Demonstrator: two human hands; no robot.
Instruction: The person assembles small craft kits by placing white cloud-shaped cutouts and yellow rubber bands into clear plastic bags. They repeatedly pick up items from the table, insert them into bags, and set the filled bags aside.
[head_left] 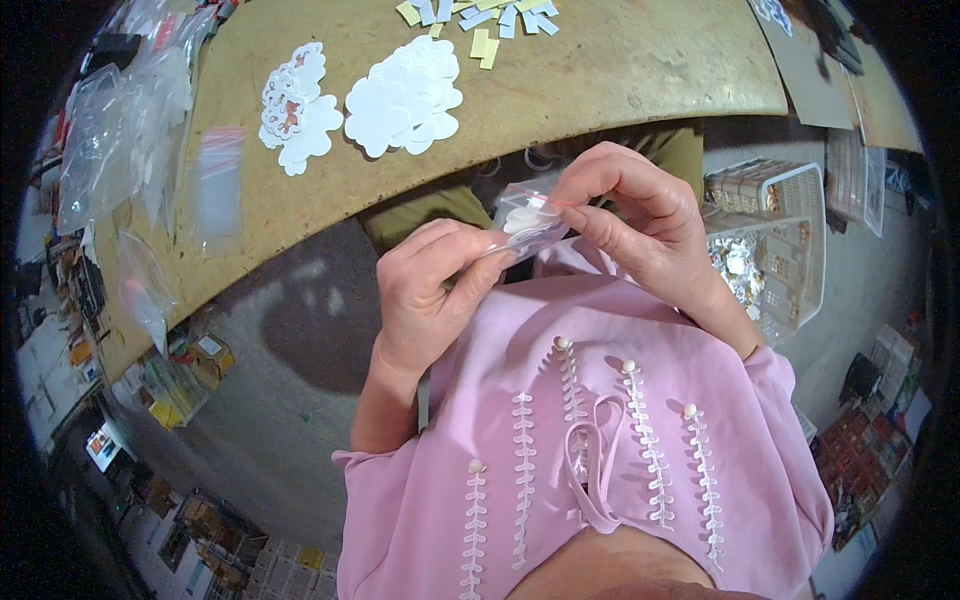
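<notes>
Above my lap, just off the table's near edge, I hold a small clear zip bag (528, 228) with a red line along its top. White flat pieces show inside it. My left hand (425, 285) pinches the bag's left side. At the right end of the red-lined edge, the thumb and fingers of my right hand (645, 220) are closed on the plastic. Beyond, on the table, lie a pile of white scallop-edged paper cutouts (405, 100) and a smaller pile of similar cutouts with brown printed figures (290, 112).
A stack of flat zip bags (218, 190) lies on the worn table (620, 60), near large clear plastic bags (110, 150) at left. Yellow and blue slips (485, 45) are scattered at the far side. A white plastic basket (815, 265) with shiny packets stands at right.
</notes>
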